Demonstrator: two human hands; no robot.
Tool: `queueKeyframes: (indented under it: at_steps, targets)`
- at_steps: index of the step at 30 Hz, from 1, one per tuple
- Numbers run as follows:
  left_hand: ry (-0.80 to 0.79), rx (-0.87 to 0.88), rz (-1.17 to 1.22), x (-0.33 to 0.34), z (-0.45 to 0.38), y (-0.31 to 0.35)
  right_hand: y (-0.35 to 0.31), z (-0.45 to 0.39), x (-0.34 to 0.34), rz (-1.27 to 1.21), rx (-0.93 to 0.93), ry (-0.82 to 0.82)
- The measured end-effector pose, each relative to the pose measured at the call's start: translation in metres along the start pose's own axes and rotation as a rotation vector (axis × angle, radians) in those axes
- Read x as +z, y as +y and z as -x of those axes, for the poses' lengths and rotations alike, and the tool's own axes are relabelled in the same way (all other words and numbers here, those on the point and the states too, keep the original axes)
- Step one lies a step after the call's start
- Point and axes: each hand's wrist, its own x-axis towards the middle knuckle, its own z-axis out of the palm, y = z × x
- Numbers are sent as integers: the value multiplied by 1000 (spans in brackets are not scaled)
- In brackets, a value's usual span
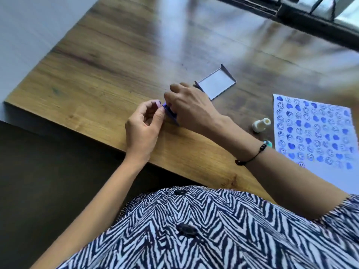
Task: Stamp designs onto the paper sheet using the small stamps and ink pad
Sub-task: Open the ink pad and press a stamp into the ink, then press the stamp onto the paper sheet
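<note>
My right hand (pixel 191 108) lies over a blue ink pad (pixel 171 113) on the wooden table (pixel 93 82) and grips it; most of the pad is hidden under the fingers. My left hand (pixel 143 125) is just left of the pad, pinching a small pale purple stamp (pixel 157 104) between thumb and fingers at the pad's corner. The paper sheet (pixel 314 136) lies at the right, covered with blue smiley and heart prints. A white stamp (pixel 261 125) lies on its side left of the sheet, and a teal stamp (pixel 269 143) shows behind my right wrist.
The ink pad's open lid (pixel 216 83), silver inside, lies on the table beyond my right hand. The table's front edge runs diagonally below my left hand, with dark floor beneath. A dark window frame (pixel 303 14) crosses the top right.
</note>
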Motion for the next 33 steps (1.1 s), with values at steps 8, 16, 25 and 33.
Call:
queueKeyframes:
  at_steps: [8,16,25,33]
  targets:
    - [-476,259,-40,67,43,38,42,124,-54,-521,677,646]
    - [-1252,856,-458,163,109,58,88,269,-47,-437,1163,543]
    - [-1312,923,-668,183,120,40,95,274,-35,-95,1052,285]
    - [-1293,866,-739,190,122,39,98,266,-36,44,990,153]
